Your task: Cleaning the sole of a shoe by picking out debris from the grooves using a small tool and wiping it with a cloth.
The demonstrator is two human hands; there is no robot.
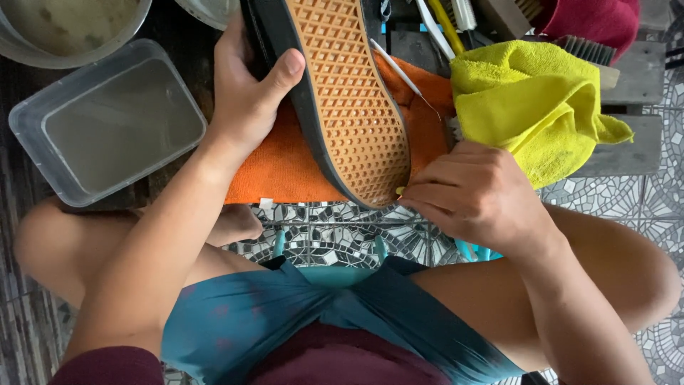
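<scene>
Head view:
Left hand (246, 96): grips the shoe (342, 93) by its side, sole up.
Right hand (477, 192): fingers pinched at the sole's near tip; what they hold is hidden.
Orange cloth (285, 167): under the shoe.
Yellow cloth (534, 100): just beyond the right hand.
Tub (107, 121): left of the left hand.

Yellow cloth (534, 107), clear water tub (28, 135)

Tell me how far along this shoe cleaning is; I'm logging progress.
Done: the tan sole looks mostly free of dirt. In hand: left hand steadies the shoe, right hand works at the sole's near end. Left: the yellow cloth lies unused, so wiping likely remains.
</scene>
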